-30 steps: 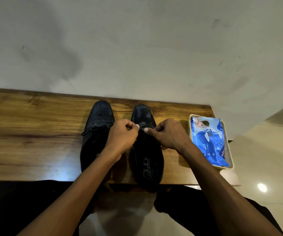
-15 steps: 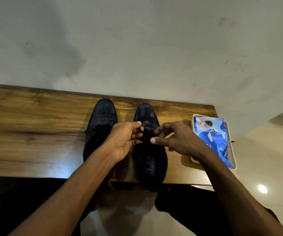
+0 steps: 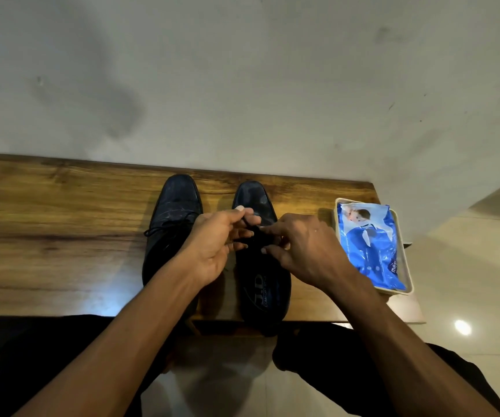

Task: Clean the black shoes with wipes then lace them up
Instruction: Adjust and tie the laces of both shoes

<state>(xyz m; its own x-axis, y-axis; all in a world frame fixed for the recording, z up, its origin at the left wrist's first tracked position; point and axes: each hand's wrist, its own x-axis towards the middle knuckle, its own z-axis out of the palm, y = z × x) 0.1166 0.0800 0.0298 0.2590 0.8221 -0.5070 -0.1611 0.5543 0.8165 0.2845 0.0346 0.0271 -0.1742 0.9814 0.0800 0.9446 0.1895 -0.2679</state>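
Note:
Two black shoes stand side by side on a wooden bench (image 3: pixel 62 224), toes pointing at the wall. The left shoe (image 3: pixel 173 224) has a tied lace across its top. Over the lacing area of the right shoe (image 3: pixel 265 284), both hands work a black lace (image 3: pixel 253 233). My left hand (image 3: pixel 215 245) pinches the lace between thumb and fingers. My right hand (image 3: pixel 299 248) has its fingertips curled on the lace from the other side. The lace blends with the dark shoe, so its path is hard to make out.
A blue pack of wipes (image 3: pixel 369 242) lies in a shallow cream tray (image 3: pixel 405 266) at the bench's right end. A grey wall rises right behind the bench. Pale tiled floor lies to the right and below, and my dark-trousered knees are under the front edge.
Both hands have shifted slightly toward me and closer together over the right shoe. The fingers went from pulling the lace ends apart to working them together at the shoe's middle.

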